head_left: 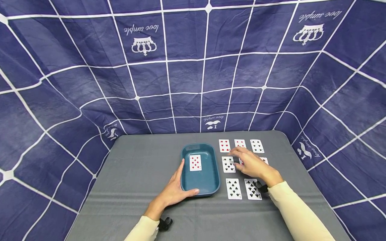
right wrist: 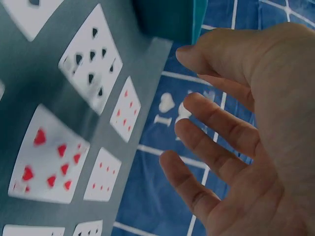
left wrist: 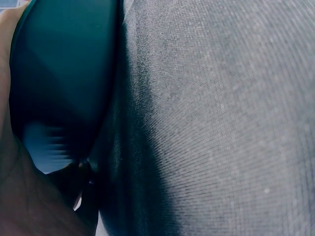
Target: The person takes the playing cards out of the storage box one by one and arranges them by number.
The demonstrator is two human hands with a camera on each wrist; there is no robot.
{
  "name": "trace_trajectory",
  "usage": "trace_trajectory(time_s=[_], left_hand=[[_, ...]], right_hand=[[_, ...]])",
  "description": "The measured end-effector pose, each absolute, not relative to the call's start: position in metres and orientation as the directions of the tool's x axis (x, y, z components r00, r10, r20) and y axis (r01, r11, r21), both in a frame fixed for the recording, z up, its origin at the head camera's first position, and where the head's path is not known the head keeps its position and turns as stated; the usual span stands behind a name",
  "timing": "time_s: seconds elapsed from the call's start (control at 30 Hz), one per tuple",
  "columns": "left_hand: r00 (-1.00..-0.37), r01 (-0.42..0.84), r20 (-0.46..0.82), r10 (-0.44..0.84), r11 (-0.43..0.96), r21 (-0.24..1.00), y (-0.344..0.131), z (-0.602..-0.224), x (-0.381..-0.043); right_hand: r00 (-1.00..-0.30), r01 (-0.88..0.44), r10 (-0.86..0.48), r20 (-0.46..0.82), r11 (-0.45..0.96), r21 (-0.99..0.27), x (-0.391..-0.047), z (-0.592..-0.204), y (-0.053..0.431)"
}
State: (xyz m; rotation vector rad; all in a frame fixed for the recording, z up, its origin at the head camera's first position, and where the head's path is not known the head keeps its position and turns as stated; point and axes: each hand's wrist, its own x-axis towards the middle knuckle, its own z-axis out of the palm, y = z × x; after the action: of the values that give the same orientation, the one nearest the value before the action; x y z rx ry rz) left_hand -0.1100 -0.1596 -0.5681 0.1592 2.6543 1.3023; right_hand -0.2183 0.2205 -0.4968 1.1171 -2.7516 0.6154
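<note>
A blue-green tray (head_left: 200,187) sits on the grey table, holding one face-up red diamond card (head_left: 195,162). My left hand (head_left: 173,190) rests against the tray's left side and near corner, fingers lying straight along the wall and thumb at the front rim. In the left wrist view the palm side lies close to the tray wall (left wrist: 69,73). Over the card rows, my right hand (head_left: 251,162) hovers with parted fingers and nothing between them. Nearest it are a spade card (head_left: 228,164) and a heart card (right wrist: 49,157), which the hand partly hides in the head view.
Behind the right hand lies a row of cards: a heart card (head_left: 224,146), a red card (head_left: 240,143) and a black card (head_left: 257,146). Nearer me are a spade card (head_left: 233,188) and a club card (head_left: 252,189). Blue checked cloth (head_left: 187,77) surrounds the table (head_left: 144,160).
</note>
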Motion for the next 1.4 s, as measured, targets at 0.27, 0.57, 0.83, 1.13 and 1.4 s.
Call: trace_trajectory(time_s=[0.27, 0.57, 0.83, 1.13, 1.4], left_hand=[[-0.981, 0.016, -0.106, 0.163, 0.611, 0.792, -0.16, -0.567, -0.108], [-0.978, 0.008, -0.12, 0.169, 0.612, 0.791, -0.159, -0.565, -0.107], [-0.978, 0.003, -0.125, 0.167, 0.61, 0.792, -0.159, -0.567, -0.108], [-0.978, 0.009, -0.121, 0.169, 0.615, 0.789, -0.161, -0.568, -0.109], [-0.978, 0.018, -0.113, 0.178, 0.608, 0.794, -0.161, -0.568, -0.108]], right_hand=[[-0.69, -0.72, -0.684, 0.238, 0.616, -0.32, -0.215, -0.489, 0.19], [-0.666, -0.738, -0.717, 0.208, 0.592, -0.323, -0.209, -0.481, 0.158], [-0.648, -0.75, -0.738, 0.188, 0.574, -0.329, -0.21, -0.477, 0.134], [-0.638, -0.749, -0.756, 0.147, 0.566, -0.344, -0.217, -0.474, 0.109], [-0.645, -0.729, -0.76, 0.082, 0.579, -0.366, -0.228, -0.477, 0.087]])
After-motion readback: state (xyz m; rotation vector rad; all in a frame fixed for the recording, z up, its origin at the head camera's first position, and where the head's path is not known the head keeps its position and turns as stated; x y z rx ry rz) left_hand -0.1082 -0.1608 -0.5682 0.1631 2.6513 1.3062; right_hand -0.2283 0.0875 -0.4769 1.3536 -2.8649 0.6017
